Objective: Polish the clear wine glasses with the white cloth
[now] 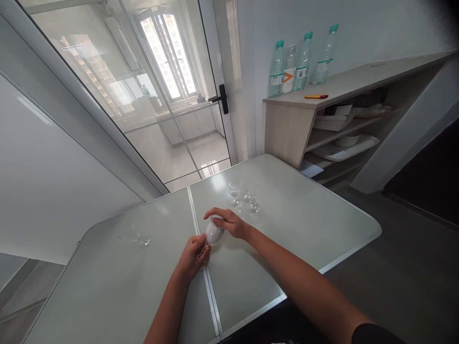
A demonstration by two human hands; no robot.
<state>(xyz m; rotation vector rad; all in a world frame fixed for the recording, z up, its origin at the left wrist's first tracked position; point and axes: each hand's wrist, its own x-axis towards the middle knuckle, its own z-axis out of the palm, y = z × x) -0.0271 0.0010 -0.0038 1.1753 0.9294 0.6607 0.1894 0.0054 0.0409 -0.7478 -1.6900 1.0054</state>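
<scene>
Over the table's seam, my left hand [194,254] is closed on a small stemmed glass [212,240], gripping it near the stem and base. The glass is tilted, its mouth towards the upper right. White cloth or tissue [215,229] fills its bowl. My right hand [229,222] is closed at the mouth, fingers and thumb on the white material and rim, partly hiding both. Just beyond stand several clear stemmed glasses, among them a near one [255,207] and a left one [235,191]. Another clear glass [144,241] is on the left half of the table.
The pale table [294,215] has a metal seam and rounded corners. Behind it is a glass door [175,124] with a black handle [224,99]. At right, a wooden shelf unit [289,119] carries several bottles [277,71] and a yellow-red object [315,97].
</scene>
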